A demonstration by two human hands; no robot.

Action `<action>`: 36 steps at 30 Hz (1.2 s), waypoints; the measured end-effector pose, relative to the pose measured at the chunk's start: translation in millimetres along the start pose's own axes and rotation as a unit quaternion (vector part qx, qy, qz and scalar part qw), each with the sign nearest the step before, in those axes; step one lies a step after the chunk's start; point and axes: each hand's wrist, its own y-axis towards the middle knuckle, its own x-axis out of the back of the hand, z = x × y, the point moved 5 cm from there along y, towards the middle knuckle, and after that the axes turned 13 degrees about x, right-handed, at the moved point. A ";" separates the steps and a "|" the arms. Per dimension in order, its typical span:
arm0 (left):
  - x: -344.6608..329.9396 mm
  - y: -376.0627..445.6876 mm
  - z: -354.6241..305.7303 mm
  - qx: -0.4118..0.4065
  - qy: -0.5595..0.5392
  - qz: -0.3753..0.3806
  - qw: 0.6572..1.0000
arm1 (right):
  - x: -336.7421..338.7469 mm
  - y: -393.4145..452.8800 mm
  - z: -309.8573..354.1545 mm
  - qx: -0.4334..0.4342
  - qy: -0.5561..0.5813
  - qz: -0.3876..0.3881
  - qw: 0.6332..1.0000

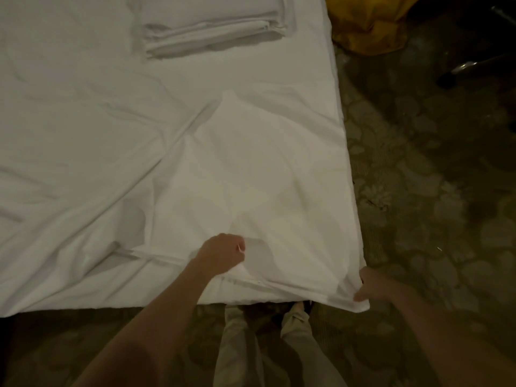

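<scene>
Your left grip (223,254) bunches the white pillowcase (265,177); your right grip (370,286) pinches its near corner at the bed (69,107) edge. Farther up lies folded linen (212,32); a yellow bag (365,26) sits on the carpet (418,191).

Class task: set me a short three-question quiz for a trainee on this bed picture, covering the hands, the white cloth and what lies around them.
1. True or false: the left hand and the right hand each hold the white cloth at the near corner of the bed.
2. What lies on the far part of the bed? A) a folded stack of white linen B) a red pillow C) an open book
3. Fill in: the yellow bundle lies beside the bed on the patterned ____.
Key: 1 true; 2 A; 3 carpet.
</scene>
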 end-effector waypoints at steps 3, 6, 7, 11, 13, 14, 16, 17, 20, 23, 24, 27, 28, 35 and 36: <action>45.7 19.6 18.6 0.063 -0.069 -0.063 0.994 | 33.5 14.3 25.9 0.027 0.102 -0.083 0.991; 89.2 44.2 36.8 0.096 -0.097 -0.116 0.984 | 79.4 25.1 64.6 0.059 0.247 -0.207 0.945; 103.2 52.9 41.3 0.104 -0.103 -0.131 0.980 | 94.7 30.0 77.4 0.067 0.273 -0.237 0.930; 156.1 91.0 54.5 0.107 -0.094 -0.155 0.978 | 157.7 47.4 124.6 0.089 0.320 -0.334 0.882; 182.9 113.4 64.0 0.110 -0.082 -0.171 0.976 | 184.4 61.7 140.4 0.098 0.333 -0.370 0.862; 196.0 124.3 68.8 0.113 -0.080 -0.182 0.973 | 196.8 70.6 146.2 0.099 0.341 -0.382 0.853; 219.4 145.0 75.9 0.122 -0.076 -0.203 0.969 | 219.8 82.5 161.4 0.091 0.366 -0.403 0.834; 228.6 157.0 80.5 0.128 -0.077 -0.204 0.968 | 230.7 88.9 167.1 0.086 0.380 -0.416 0.822; 245.5 190.8 94.7 0.159 -0.099 -0.173 0.967 | 261.4 108.0 176.9 0.073 0.389 -0.469 0.790; 256.6 213.7 100.5 0.162 -0.070 -0.156 0.972 | 284.1 121.2 188.3 0.052 0.390 -0.498 0.773; 259.5 218.8 99.6 0.151 -0.080 -0.141 0.975 | 290.6 124.8 192.7 0.040 0.395 -0.501 0.769; 267.5 232.2 97.7 0.099 -0.134 -0.091 0.982 | 305.4 131.2 206.2 0.023 0.408 -0.498 0.765; 272.8 234.6 99.1 0.085 -0.152 -0.091 0.980 | 308.8 132.6 208.8 0.026 0.412 -0.495 0.764; 305.4 243.4 112.2 0.042 -0.253 -0.152 0.954 | 323.6 119.8 197.3 0.088 0.291 -0.626 0.718; 307.8 245.3 108.8 0.035 -0.306 -0.145 0.940 | 323.8 118.6 195.0 0.090 0.267 -0.641 0.714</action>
